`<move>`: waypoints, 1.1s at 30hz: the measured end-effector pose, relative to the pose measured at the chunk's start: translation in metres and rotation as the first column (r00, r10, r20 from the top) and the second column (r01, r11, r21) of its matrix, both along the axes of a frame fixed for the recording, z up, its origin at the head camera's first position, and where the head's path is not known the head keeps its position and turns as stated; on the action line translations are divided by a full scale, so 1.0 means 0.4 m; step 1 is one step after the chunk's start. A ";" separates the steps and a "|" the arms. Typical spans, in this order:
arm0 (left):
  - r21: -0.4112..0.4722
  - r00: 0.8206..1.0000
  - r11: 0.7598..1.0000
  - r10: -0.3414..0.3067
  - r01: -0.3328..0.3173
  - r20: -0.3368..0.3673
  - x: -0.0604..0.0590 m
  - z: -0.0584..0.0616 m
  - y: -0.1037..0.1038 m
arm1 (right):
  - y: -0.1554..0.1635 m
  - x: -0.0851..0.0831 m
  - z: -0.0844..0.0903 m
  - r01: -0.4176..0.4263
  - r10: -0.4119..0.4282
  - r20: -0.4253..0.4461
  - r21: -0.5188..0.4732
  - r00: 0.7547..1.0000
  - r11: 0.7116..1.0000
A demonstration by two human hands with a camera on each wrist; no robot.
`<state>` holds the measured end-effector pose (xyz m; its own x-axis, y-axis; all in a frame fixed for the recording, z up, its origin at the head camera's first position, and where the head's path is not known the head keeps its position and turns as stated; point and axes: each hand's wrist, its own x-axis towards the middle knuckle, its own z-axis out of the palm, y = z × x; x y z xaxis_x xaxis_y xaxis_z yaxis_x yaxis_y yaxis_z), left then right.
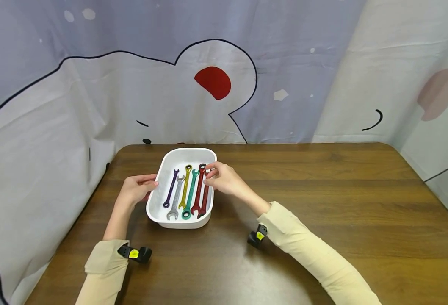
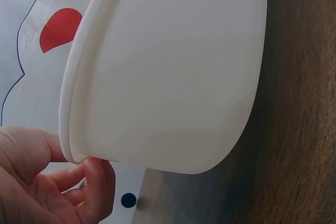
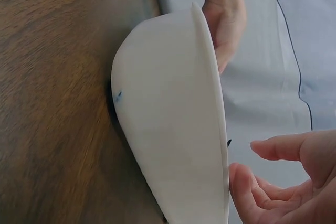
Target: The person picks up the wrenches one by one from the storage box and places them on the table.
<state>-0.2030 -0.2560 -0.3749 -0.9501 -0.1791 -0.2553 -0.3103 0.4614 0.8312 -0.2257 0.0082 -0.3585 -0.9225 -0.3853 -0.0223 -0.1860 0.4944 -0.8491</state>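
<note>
I pinch the white tray [image 1: 186,225] by its left rim with the left hand [image 1: 134,189]; the right hand [image 1: 225,179], thumb and fingers parted, is at its right rim. The rightmost red wrench [image 1: 205,195] inside should be stiff, slick, weighty: grip mid-shank.

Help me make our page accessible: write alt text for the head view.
A person's left hand holds one side of a white tray of six wrenches (purple, silver, yellow, green and two red) on a wooden table. The right hand is over the opposite side, near the rightmost red wrench.
</note>
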 end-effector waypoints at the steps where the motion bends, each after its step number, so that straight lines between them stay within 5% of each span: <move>1: -0.005 1.000 1.000 0.000 0.000 -0.002 0.000 0.001 0.001 | -0.002 0.000 0.003 0.000 0.000 -0.002 0.005 1.000 1.000; 23: -0.004 1.000 1.000 0.007 -0.007 -0.013 -0.010 0.003 0.024 | -0.069 -0.010 0.022 -0.079 0.079 0.009 0.028 0.997 0.996; 33: -0.003 1.000 1.000 0.015 -0.015 0.000 -0.009 0.006 0.025 | -0.091 -0.034 -0.005 -0.144 0.144 0.038 -0.007 0.989 0.990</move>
<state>-0.2065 -0.2460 -0.3724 -0.9473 -0.1943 -0.2545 -0.3171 0.4590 0.8299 -0.2395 -0.0281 -0.3604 -0.8557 -0.5146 -0.0550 -0.2220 0.4611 -0.8591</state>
